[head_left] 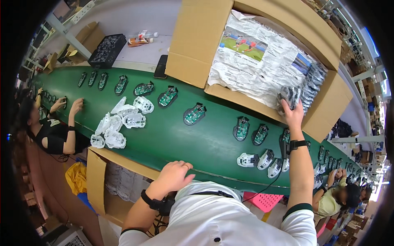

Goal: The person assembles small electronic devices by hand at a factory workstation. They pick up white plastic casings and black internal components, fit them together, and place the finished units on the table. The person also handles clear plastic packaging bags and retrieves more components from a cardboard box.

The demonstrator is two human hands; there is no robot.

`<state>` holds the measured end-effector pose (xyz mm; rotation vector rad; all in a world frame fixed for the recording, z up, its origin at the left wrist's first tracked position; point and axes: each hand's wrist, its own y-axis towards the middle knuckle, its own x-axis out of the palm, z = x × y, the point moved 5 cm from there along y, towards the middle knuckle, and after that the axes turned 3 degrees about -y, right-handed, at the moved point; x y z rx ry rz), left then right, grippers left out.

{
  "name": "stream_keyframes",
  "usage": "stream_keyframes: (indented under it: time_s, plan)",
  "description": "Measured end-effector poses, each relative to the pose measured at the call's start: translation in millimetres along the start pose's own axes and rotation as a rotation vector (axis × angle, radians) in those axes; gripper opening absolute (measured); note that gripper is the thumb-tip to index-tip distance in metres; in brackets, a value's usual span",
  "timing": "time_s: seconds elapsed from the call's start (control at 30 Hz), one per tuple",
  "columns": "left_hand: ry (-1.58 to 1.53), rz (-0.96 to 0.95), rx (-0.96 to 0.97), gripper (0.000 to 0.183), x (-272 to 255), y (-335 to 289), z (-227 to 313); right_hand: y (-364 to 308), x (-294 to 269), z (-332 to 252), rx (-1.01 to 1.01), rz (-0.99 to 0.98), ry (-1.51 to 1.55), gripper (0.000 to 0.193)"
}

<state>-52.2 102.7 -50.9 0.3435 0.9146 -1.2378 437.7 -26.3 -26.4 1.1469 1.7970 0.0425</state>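
My right hand [292, 112] reaches into the open cardboard box [197, 41] across the belt. Its fingers are closed on a dark, shiny plastic part [288, 96] at the end of a stack of similar dark parts [315, 80]. Printed newspaper [246, 61] covers much of the box's contents. At the near edge of the green belt [164, 131], my left hand [175, 174] rests with fingers loosely laid out and nothing in them. Mouse bases with green circuit boards [194, 114] lie in a row along the belt.
White mouse shells [117, 123] are heaped on the left of the belt, and several white-and-black shells [248, 160] lie nearer on the right. A second cardboard box [97, 180] stands below the belt edge. Co-workers sit at both ends; a black phone [161, 66] lies beyond the belt.
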Motion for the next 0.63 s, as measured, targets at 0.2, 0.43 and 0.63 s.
stream_keyframes:
  time_s: [0.2,0.43,0.63]
  plan:
    - [-0.043,0.053,0.004,0.038,-1.7,15.1,4.0,-4.9,3.7,-36.7,0.225,-0.015,0.586,0.033]
    - [-0.427,0.131,-0.165,0.059,17.4,22.6,-14.0,-110.8,48.2,-168.8,0.093,-0.528,0.918,0.058]
    - [-1.075,0.339,-0.515,0.092,63.3,30.6,-65.6,-188.1,131.5,-192.1,-0.33,-0.614,0.234,0.066]
